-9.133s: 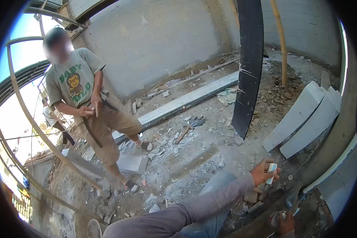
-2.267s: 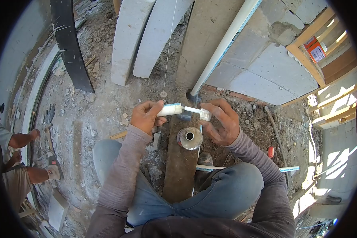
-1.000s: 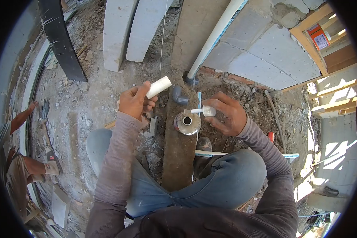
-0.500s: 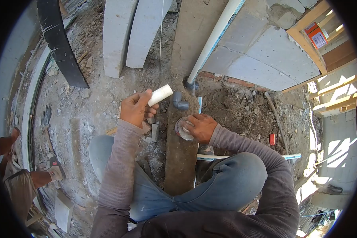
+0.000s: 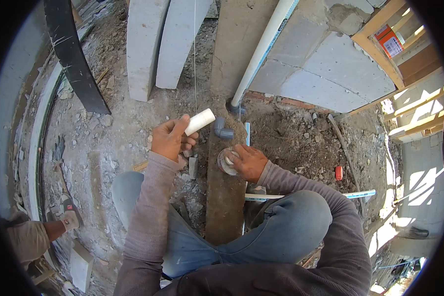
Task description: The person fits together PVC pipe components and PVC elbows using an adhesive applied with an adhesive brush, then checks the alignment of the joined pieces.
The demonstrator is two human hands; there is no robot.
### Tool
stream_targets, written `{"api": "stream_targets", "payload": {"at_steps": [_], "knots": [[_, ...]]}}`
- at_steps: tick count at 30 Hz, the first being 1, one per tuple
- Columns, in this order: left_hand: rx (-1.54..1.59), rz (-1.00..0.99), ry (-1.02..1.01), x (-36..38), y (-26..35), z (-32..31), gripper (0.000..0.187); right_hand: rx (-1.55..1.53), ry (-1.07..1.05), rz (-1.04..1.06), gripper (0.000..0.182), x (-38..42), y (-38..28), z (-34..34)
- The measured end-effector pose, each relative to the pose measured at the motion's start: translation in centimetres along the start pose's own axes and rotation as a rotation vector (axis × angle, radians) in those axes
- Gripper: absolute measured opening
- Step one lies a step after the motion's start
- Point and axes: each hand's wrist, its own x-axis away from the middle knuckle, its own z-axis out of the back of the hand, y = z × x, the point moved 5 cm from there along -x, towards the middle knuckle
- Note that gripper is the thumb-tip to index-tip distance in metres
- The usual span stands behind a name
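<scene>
A short piece of white plastic pipe [image 5: 200, 122] is gripped between the thumb and fingers of my left hand [image 5: 168, 139], its free end pointing up and right. My right hand [image 5: 250, 163] has its fingers closed on the pale top of a small round can [image 5: 224, 166]. That can stands on the narrow concrete beam [image 5: 224, 207] in front of me. Just above it on the beam lies a grey elbow fitting [image 5: 223, 129], touched by neither hand. What exactly my right fingertips pinch is partly hidden.
A long white pipe [image 5: 264, 52] rises from a grey fitting in the soil. Another pipe [image 5: 264, 197] lies near my right knee. A taut string hangs ahead. Pale blocks [image 5: 145, 49] stand at the back. A red object [image 5: 339, 173] lies right; another person's leg [image 5: 59, 228] is left.
Both hands keep their holds, with only slight shifts. The view has moved a little. At the left, the other person's hand and arm have gone from sight.
</scene>
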Motion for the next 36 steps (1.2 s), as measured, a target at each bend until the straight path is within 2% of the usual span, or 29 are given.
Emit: {"api": "stream_targets", "payload": {"at_steps": [2, 6, 8, 9, 11, 12, 14, 16, 18, 22, 27, 29, 32, 36], "knots": [[-0.006, -0.006, -0.011, 0.1, -0.1, -0.1, 0.044, 0.088, 0.047, 0.09, 0.057, 0.1, -0.2, 0.0], [0.001, 0.005, 0.005, 0.0, -0.2, -0.4, 0.042, 0.045, 0.128, 0.103, 0.055, 0.4, -0.3, 2.5], [0.017, 0.008, 0.024, -0.1, -0.2, -0.1, 0.041, -0.227, 0.289, -0.027, 0.051, 1.0, 0.3, 5.9], [0.001, 0.002, 0.015, -0.2, -0.2, 0.0, 0.039, -0.228, 0.285, -0.021, 0.051, 1.3, 0.6, 7.2], [-0.013, 0.0, 0.003, -0.3, -0.3, 0.0, 0.038, -0.48, 0.273, -0.178, 0.047, 1.7, 2.3, 9.6], [-0.017, -0.004, -0.011, -0.3, -0.2, -0.2, 0.038, -0.479, 0.271, -0.182, 0.047, 1.6, 2.3, 10.9], [-0.023, -0.005, -0.034, -0.1, -0.1, -0.9, 0.038, -0.73, 0.37, -0.265, 0.045, 1.7, 3.1, 13.2], [-0.036, -0.002, -0.05, 0.1, 0.0, -1.7, 0.038, -0.805, 0.454, -0.223, 0.043, 0.9, 2.9, 14.6], [-0.032, 0.002, -0.074, 0.3, 0.0, -2.2, 0.038, -1.026, 0.552, -0.214, 0.041, -0.1, 2.6, 15.8], [0.042, 0.031, -0.135, 0.5, -0.4, -2.4, 0.038, -0.952, 0.589, -0.15, 0.041, -1.9, 3.6, 14.1], [0.038, 0.029, -0.128, 0.5, -0.4, -1.8, 0.038, -1.027, 0.628, -0.171, 0.041, -2.0, 3.4, 14.8], [0.023, 0.033, -0.14, 0.5, -0.2, -2.0, 0.038, -0.739, 0.584, -0.11, 0.042, -2.2, 2.8, 15.4], [-0.019, 0.011, -0.134, 0.6, 0.1, -2.4, 0.038, -0.785, 0.666, -0.137, 0.042, -2.2, 3.5, 15.6], [-0.055, 0.011, -0.14, 0.7, 0.4, -2.4, 0.038, -0.672, 0.557, -0.12, 0.043, -2.6, 2.9, 16.5]]}}
